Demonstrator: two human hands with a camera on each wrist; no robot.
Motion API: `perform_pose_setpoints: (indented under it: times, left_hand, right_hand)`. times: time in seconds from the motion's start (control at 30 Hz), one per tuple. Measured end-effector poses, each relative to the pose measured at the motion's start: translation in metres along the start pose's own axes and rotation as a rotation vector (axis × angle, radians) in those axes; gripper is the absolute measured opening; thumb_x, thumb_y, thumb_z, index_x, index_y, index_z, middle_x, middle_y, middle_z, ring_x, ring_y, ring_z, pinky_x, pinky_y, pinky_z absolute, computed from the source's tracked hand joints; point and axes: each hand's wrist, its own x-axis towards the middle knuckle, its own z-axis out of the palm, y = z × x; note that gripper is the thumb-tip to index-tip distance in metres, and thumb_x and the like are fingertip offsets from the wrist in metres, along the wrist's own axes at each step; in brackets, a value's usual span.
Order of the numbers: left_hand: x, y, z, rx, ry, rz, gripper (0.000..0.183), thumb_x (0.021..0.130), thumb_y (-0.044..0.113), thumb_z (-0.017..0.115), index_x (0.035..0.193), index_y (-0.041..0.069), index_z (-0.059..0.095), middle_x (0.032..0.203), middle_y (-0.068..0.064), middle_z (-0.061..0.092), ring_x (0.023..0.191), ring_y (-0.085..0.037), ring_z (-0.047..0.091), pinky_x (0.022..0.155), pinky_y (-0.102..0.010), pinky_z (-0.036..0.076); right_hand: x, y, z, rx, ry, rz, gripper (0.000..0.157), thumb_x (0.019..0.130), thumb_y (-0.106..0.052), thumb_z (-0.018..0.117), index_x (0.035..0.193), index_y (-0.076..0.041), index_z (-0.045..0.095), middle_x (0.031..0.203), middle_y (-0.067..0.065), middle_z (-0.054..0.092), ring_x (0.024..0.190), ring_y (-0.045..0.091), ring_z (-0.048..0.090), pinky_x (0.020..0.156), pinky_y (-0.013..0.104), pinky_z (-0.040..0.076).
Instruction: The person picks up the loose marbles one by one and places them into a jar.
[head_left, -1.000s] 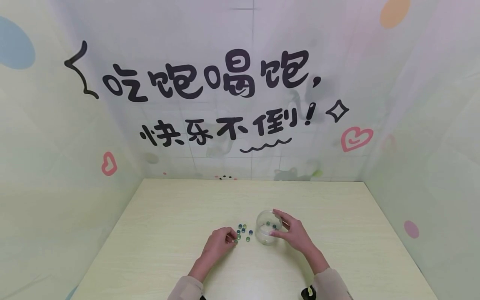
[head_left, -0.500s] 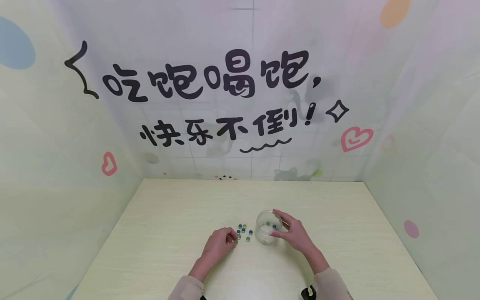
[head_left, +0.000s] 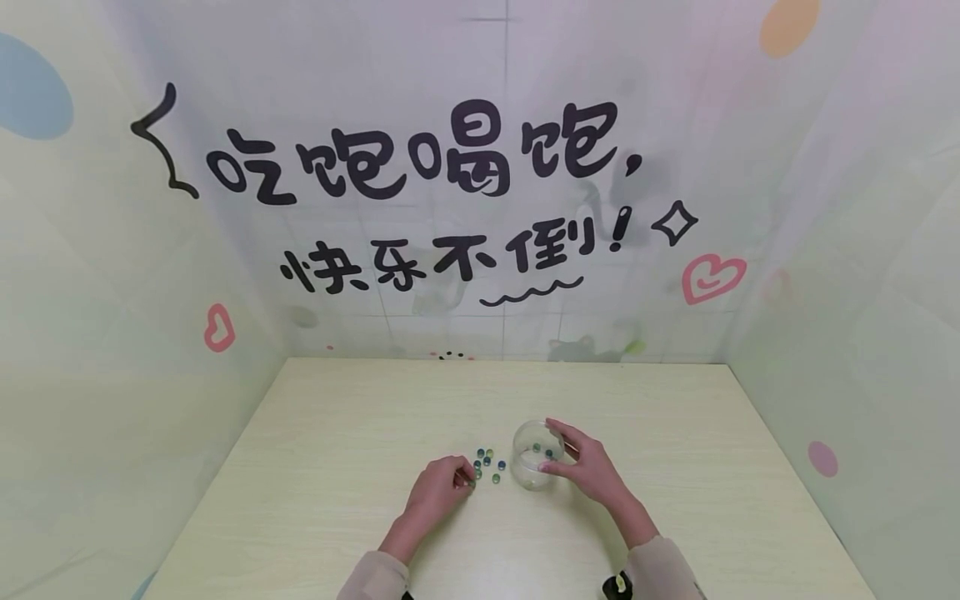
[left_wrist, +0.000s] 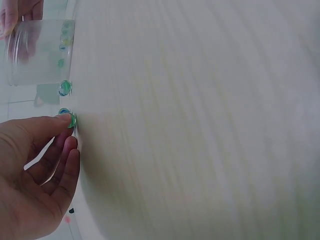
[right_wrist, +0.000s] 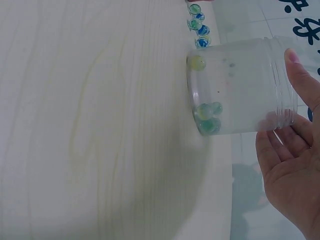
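My left hand (head_left: 437, 492) rests low over the table, left of a loose group of marbles (head_left: 496, 478). Its thumb and fingers pinch a green glass marble (left_wrist: 72, 120), partly hidden by the thumb and at table level. A clear plastic jar (right_wrist: 240, 90) with a threaded rim stands upright on the table to the right of the group. My right hand (head_left: 588, 471) holds it near the rim, thumb on one side and fingers on the other. Several green and yellowish marbles (right_wrist: 210, 125) lie on the jar's bottom.
The pale wood-grain table (head_left: 360, 417) ends at a printed backdrop (head_left: 390, 333) with black lettering. Fabric walls (head_left: 840, 350) stand on both sides. Several blue and green marbles lie close together between the left hand and the jar.
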Motion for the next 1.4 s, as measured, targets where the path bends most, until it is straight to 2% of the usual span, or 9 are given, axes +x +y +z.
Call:
perform_pose_setpoints:
  times: [0.53, 1.13, 1.4]
  left_hand:
    - [0.0015, -0.0034, -0.002, -0.029, 0.008, 0.019, 0.013, 0.082, 0.003, 0.075, 0.088, 0.013, 0.069, 0.083, 0.004, 0.067, 0.074, -0.006, 0.056, 0.063, -0.019, 0.047]
    - [0.0026, 0.0023, -0.0068, -0.056, 0.011, -0.011, 0.012, 0.084, 0.004, 0.073, 0.09, 0.014, 0.07, 0.086, 0.003, 0.067, 0.077, -0.007, 0.058, 0.066, -0.02, 0.05]
    - [0.0045, 0.0047, -0.0096, -0.051, 0.021, 0.015, 0.012, 0.083, 0.001, 0.073, 0.09, 0.011, 0.069, 0.087, 0.0, 0.068, 0.077, -0.008, 0.059, 0.067, -0.021, 0.052]
  right_hand:
    - [0.0014, 0.0049, 0.0029, -0.008, 0.015, 0.004, 0.07, 0.083, -0.007, 0.079, 0.145, 0.0, 0.047, 0.149, 0.023, 0.048, 0.14, 0.041, 0.044, 0.112, 0.05, 0.042]
    - [-0.0028, -0.0024, 0.0009, 0.025, 0.0, -0.01, 0.069, 0.084, -0.012, 0.079, 0.144, -0.001, 0.048, 0.148, 0.022, 0.05, 0.141, 0.04, 0.043, 0.112, 0.048, 0.042]
    - [-0.0031, -0.0027, 0.0009, 0.03, -0.001, -0.018, 0.069, 0.084, -0.011, 0.079, 0.144, -0.001, 0.048, 0.148, 0.023, 0.049, 0.141, 0.041, 0.043, 0.112, 0.049, 0.042]
